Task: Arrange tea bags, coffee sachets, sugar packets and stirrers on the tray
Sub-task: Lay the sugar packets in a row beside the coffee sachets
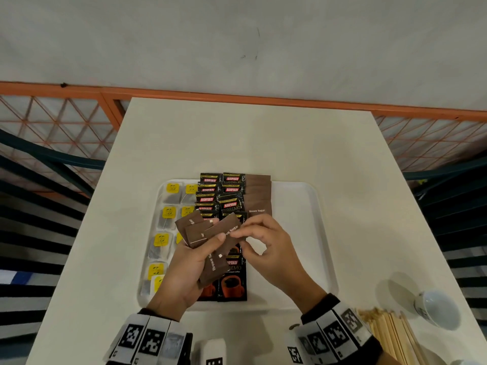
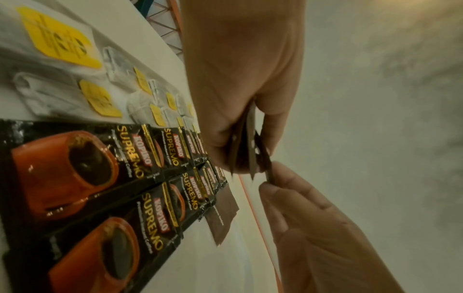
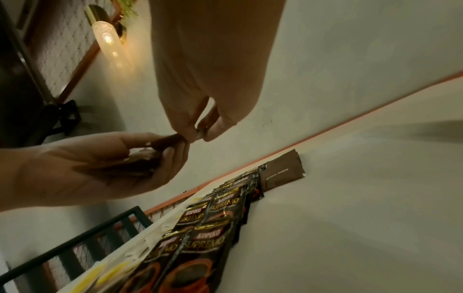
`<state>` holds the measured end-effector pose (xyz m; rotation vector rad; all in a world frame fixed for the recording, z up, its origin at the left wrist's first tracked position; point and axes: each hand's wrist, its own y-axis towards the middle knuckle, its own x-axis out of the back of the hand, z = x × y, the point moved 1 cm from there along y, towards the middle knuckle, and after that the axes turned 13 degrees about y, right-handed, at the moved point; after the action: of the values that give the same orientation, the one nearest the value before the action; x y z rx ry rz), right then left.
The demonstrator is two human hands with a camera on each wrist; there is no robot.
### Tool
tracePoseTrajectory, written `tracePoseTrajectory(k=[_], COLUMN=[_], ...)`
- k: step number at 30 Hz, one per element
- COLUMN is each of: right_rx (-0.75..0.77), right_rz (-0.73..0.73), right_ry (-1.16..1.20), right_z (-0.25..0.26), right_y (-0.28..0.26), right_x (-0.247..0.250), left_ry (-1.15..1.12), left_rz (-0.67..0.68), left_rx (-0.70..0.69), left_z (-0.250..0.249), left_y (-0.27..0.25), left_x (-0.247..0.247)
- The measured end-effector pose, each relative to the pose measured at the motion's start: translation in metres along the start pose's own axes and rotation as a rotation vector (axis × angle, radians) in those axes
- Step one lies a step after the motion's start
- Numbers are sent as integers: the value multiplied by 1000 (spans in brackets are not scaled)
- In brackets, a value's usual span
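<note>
Above tray (image 1: 311,233), left hand (image 1: 184,270) fanning sugar packets (image 1: 208,233), long axes diverging

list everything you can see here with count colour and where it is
table: one, white, under everything
tray: one, white, table centre
tea bags: about ten showing, yellow tags, tray's left side in two columns
coffee sachets: two overlapping columns, black, tray middle
sugar packets on tray: overlapping column, brown, right of the coffee
held sugar packets: several, brown, fanned above the tray
stirrers: a bundle, pale wood, table's near right
cup: one, white, near right corner
left hand: holds the fan
right hand: pinches one packet from it
</note>
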<state>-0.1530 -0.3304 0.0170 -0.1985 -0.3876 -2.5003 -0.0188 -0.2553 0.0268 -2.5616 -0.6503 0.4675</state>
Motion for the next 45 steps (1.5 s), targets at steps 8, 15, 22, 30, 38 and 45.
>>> tracePoseTrajectory(k=[8, 15, 22, 30, 38, 45], right_rx=[-494, -693, -761, -774, -687, -586], right_rz=[27, -136, -327, -367, -340, -335], right_ry=[271, 318, 216, 68, -99, -181], right_z=[7, -19, -49, -71, -64, -53], right_y=[9, 11, 24, 29, 31, 28], right_x=[13, 29, 48, 47, 36, 27], left_ry=[116, -58, -117, -46, 34, 47], left_rz=[-31, -41, 37, 45, 25, -28], left_rx=[-5, 112, 151, 175, 143, 135], left_z=[0, 4, 4, 5, 5, 2], left_y=[0, 6, 5, 6, 2, 1], left_x=[-1, 5, 11, 12, 10, 5])
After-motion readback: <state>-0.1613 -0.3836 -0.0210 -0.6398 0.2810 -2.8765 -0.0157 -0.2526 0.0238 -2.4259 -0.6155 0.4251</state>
